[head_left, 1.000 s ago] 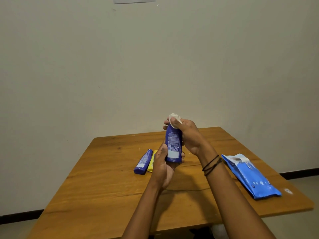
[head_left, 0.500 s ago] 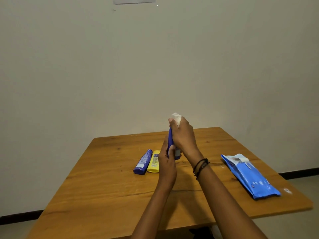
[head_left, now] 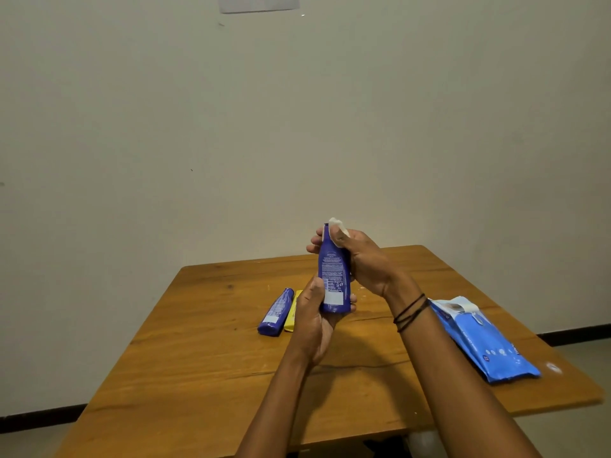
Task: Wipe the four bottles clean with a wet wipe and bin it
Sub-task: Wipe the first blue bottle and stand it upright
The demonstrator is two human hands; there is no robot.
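Above the wooden table [head_left: 205, 368] I hold a dark blue bottle [head_left: 334, 276] upright, its printed label facing me. My left hand [head_left: 314, 320] grips its lower end. My right hand [head_left: 362, 259] wraps the upper part and presses a crumpled white wet wipe [head_left: 339, 230] against the bottle's top. Another dark blue bottle [head_left: 276, 312] lies on the table to the left. A yellow bottle [head_left: 291, 317] lies beside it, partly hidden behind my left hand. A fourth bottle is not visible.
A blue pack of wet wipes [head_left: 486, 340] with its white flap lifted lies on the right side of the table, next to my right forearm. A plain wall stands close behind the table. No bin shows in view.
The right hand slid down over the bottle with the wipe, then back up to its top. The bottle turned, so its label faces me again.
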